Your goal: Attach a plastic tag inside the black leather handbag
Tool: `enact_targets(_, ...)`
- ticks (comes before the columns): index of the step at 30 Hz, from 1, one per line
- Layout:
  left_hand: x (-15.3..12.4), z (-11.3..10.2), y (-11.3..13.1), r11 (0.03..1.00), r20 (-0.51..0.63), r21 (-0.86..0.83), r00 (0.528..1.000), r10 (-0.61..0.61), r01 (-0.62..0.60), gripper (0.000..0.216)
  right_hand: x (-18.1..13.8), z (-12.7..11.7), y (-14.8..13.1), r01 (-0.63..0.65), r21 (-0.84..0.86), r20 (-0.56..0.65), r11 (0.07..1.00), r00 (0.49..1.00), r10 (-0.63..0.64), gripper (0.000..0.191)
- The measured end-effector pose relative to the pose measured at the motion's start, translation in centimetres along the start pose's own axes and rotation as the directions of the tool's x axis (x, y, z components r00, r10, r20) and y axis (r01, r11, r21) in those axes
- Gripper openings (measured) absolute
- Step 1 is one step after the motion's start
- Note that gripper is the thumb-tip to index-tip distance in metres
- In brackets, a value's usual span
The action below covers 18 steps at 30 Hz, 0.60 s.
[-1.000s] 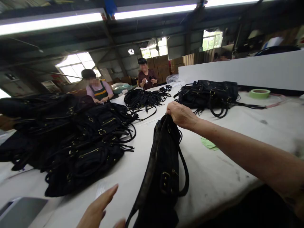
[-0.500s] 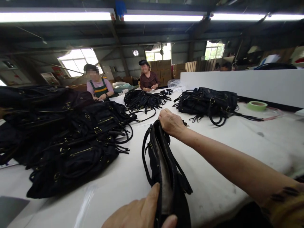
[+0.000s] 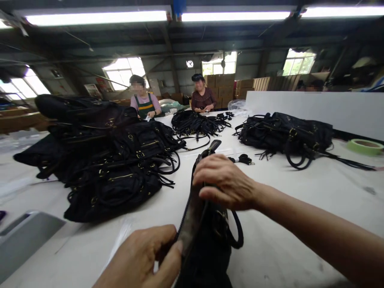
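Note:
A black handbag (image 3: 207, 248) stands on the white table in front of me, its zippered mouth open and a grey-brown lining (image 3: 192, 220) showing inside. My left hand (image 3: 144, 256) pinches the near left edge of the mouth between thumb and fingers. Farther along the bag, my right hand (image 3: 225, 182) is closed over the mouth, fingers bent across the opening; its exact grip is partly hidden. One carrying handle (image 3: 238, 230) hangs on the bag's right side. Just beyond my right hand lies a small black strap bundle (image 3: 244, 159) with a metal clip.
Black handbags (image 3: 111, 160) are piled at the left, with another group (image 3: 288, 132) at the right. Black straps (image 3: 198, 124) lie heaped at the far middle. Green tape (image 3: 364, 147) and a grey bin (image 3: 30, 240) flank me. Two people (image 3: 145, 104) work across the table.
My right hand has moved from the bag's far end back over its mouth. The left hand has shifted left, drawing the edge outward, and the mouth gapes wider. The view has turned left.

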<state>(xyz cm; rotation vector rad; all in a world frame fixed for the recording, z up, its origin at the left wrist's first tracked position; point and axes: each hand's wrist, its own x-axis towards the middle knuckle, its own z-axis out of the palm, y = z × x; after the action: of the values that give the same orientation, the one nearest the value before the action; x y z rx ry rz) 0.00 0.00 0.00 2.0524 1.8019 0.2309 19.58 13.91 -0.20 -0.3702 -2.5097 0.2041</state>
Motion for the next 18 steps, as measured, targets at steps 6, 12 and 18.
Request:
enact_targets(6, -0.2, -3.4, -5.0, 0.871, -0.136, 0.262, 0.909, -0.393, 0.416, 0.039, -2.8, 0.5, -3.7, 0.010, 0.089, 0.207, 0.996, 0.978, -0.029, 0.038)
enact_targets(12, -1.0, -3.9, -5.9, 0.908, -0.260, -0.087, 0.871, -0.417, 0.409, 0.048, -4.8, 1.8, -4.7, 0.093, 0.037, 0.178, 0.995, 0.979, -0.099, 0.029)
enact_targets(18, 1.2, 0.3, -2.0, 0.940, -0.127, -0.323, 0.980, -0.156, 0.108, 0.079, -5.2, 3.4, -5.2, 0.160, -0.031, 0.141, 0.987, 0.978, -0.154, 0.016)
